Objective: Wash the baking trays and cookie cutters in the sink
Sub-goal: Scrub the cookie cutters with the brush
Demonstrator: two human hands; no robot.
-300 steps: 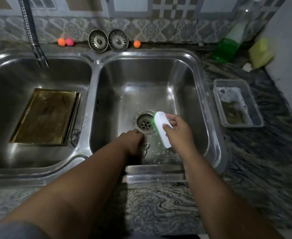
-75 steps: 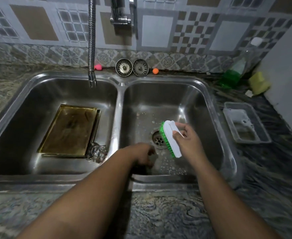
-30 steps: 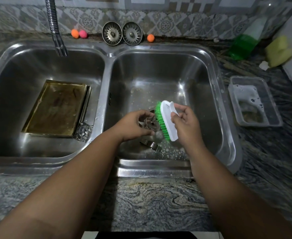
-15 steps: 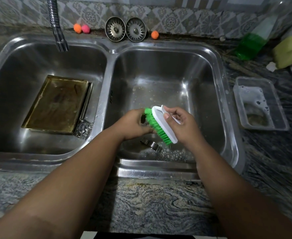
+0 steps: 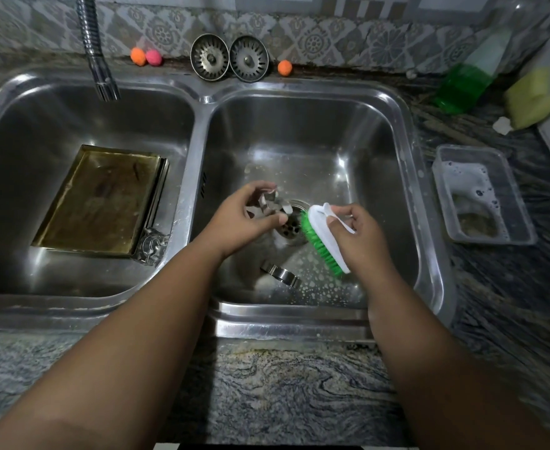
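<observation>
Over the right basin (image 5: 393, 131) my left hand (image 5: 244, 220) pinches a small metal cookie cutter (image 5: 272, 204) above the drain. My right hand (image 5: 361, 235) grips a white scrub brush with green bristles (image 5: 324, 238), held just right of the cutter and apart from it. A second metal cutter (image 5: 281, 276) lies on the soapy basin floor near the front. In the left basin (image 5: 23, 102) a brownish baking tray (image 5: 104, 199) lies flat, with another metal cutter (image 5: 153, 243) at its near right corner.
The tap spout (image 5: 99, 60) hangs over the left basin. Two strainer plugs (image 5: 229, 56) and small coloured balls (image 5: 145, 56) line the back ledge. On the right counter stand a green soap bottle (image 5: 466, 79), a yellow sponge (image 5: 531, 99) and a plastic tub of suds (image 5: 481, 196).
My left hand lifted a cutter from the basin floor and the brush scrubbed against it; now the brush has drawn away to the right and the cutter is held clear of the bristles.
</observation>
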